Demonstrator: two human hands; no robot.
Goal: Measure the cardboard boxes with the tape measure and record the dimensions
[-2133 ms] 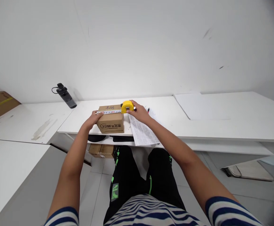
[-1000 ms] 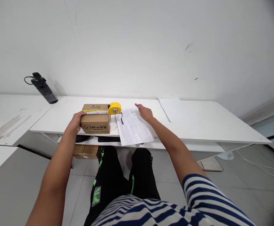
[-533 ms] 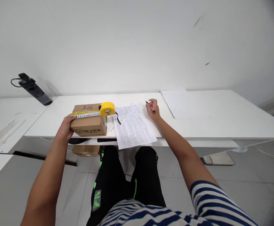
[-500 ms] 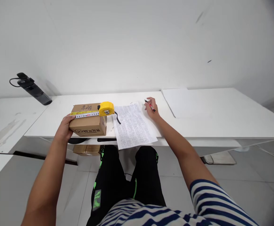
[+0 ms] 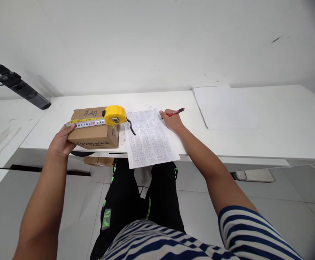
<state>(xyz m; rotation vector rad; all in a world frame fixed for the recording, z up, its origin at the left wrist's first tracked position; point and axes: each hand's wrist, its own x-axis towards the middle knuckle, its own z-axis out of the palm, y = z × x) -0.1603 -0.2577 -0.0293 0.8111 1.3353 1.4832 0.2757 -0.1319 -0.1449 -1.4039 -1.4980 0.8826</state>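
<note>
A small cardboard box (image 5: 97, 135) sits near the front edge of a white table (image 5: 227, 144). A yellow tape measure (image 5: 115, 115) rests on the box's top right corner, its tape (image 5: 89, 124) drawn out leftwards across the lid. My left hand (image 5: 60, 140) grips the box's left end and pins the tape's tip there. My right hand (image 5: 171, 120) is closed round a red pen (image 5: 175, 112) at the upper right corner of a sheet of paper (image 5: 149, 139) filled with handwriting.
A dark water bottle (image 5: 19, 87) lies tilted at the far left by the wall. A large white sheet (image 5: 222, 108) lies on the table to the right. More cardboard boxes (image 5: 99, 160) sit under the table. My legs are under the table's front edge.
My right hand let go of the tape measure, reached right over the paper and picked up the red pen. My left hand has stayed on the box and tape end.
</note>
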